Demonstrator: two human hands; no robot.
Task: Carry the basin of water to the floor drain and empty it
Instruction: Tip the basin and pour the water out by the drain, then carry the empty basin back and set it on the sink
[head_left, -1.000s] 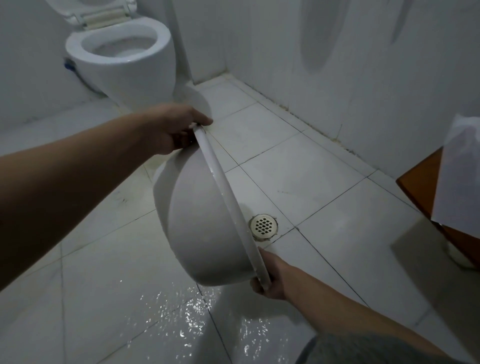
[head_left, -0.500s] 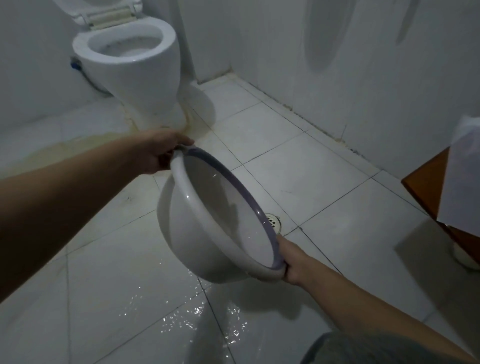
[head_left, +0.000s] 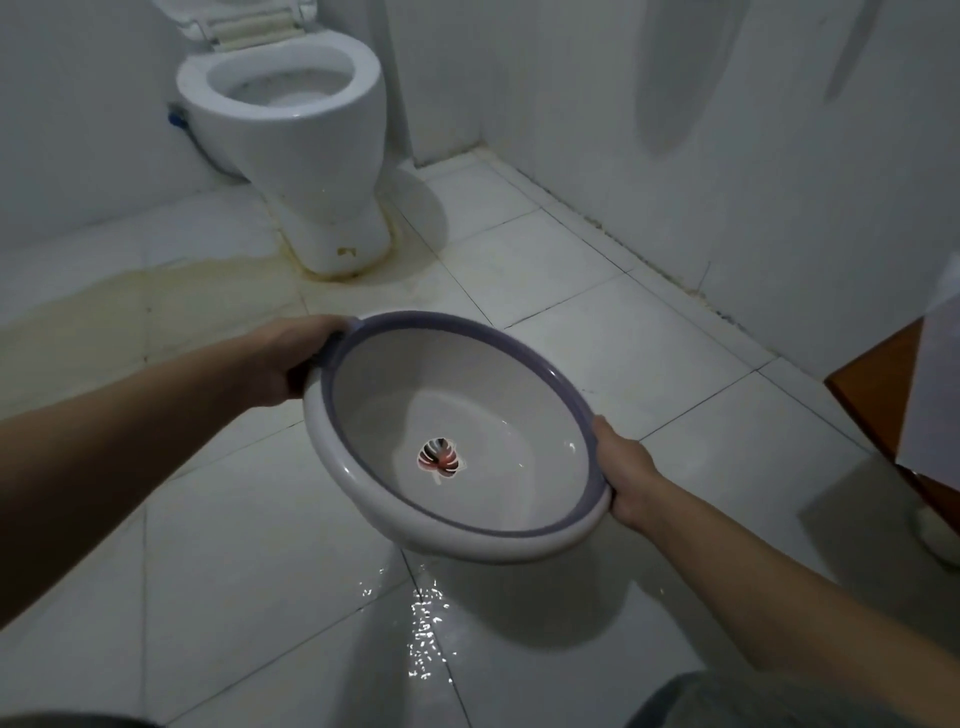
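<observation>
Round white plastic basin with purple rim (head_left: 363, 483) at frame centre, tipped on edge a second ago, now near level and seemingly empty; left hand (head_left: 291, 364) and right hand (head_left: 626, 467) each clamped around rim; wet floor (head_left: 426, 639) below, pour likely done

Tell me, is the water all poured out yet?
Nearly all. The basin looks almost empty, just a shiny film near its leaf picture, and the floor tiles below glisten wet. The left hand and right hand hold its rim, mouth up. What's left: putting it away.
</observation>
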